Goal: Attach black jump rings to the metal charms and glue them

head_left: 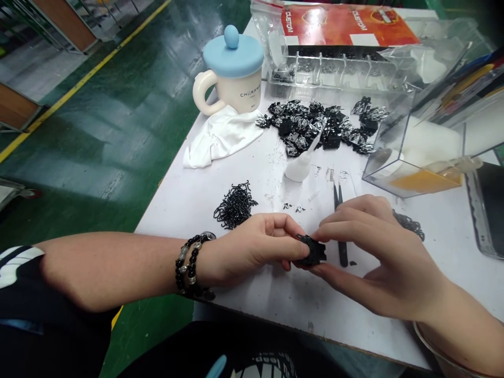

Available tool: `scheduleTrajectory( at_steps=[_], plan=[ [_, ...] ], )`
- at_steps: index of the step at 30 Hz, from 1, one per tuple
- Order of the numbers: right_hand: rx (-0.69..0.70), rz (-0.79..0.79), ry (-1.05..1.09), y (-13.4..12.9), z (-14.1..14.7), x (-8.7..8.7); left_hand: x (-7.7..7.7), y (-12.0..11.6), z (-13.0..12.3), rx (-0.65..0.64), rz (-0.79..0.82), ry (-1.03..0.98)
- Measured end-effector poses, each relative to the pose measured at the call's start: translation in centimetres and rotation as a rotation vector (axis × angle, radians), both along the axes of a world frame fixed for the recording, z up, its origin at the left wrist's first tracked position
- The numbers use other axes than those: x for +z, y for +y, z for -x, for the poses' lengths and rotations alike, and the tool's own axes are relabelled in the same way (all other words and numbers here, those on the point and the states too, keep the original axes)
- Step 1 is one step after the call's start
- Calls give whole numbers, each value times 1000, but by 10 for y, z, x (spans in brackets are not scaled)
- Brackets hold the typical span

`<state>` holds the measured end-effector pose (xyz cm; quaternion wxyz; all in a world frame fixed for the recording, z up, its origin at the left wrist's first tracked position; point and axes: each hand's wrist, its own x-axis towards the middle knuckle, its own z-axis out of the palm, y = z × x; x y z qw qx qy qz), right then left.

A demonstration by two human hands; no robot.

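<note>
A small black part (314,251) is held above the white table near its front edge. My left hand (252,247), with dark bead bracelets at the wrist, pinches its left side between thumb and fingers. The fingertips of my right hand (374,252) grip the same part from above and below. Black tweezers (342,231) lie just beyond, partly behind my right hand. Two tiny metal pieces (294,207) rest on the table past the held part. A pile of small black hooked pieces (235,206) lies beyond my left wrist.
The white table (177,194) also bears a lidded mug (240,86), a white cloth (222,137), a small dropper bottle (299,167), a heap of black-and-metal parts (311,123), a clear tray (334,73), a clear holder (417,152) and a dark device (488,205) at the right.
</note>
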<state>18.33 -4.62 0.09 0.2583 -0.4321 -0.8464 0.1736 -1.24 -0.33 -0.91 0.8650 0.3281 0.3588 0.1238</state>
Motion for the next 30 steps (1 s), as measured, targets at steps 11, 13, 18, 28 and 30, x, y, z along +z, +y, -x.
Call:
scheduleTrajectory(
  at_steps=[11,13,18,28,30],
  plan=[
    [-5,-15,32,-1,-1,2,-2,0,1,7,26,-62],
    [-19,15,90,-1,-1,1,-2,0,1,10,46,-81],
    [-84,361,380,0,-5,-1,-2,1,2,-7,71,-125],
    [-200,715,546,2,-3,1,-5,0,3,-13,63,-129],
    [-198,756,562,2,-3,1,-5,0,2,-12,64,-128]
  ],
)
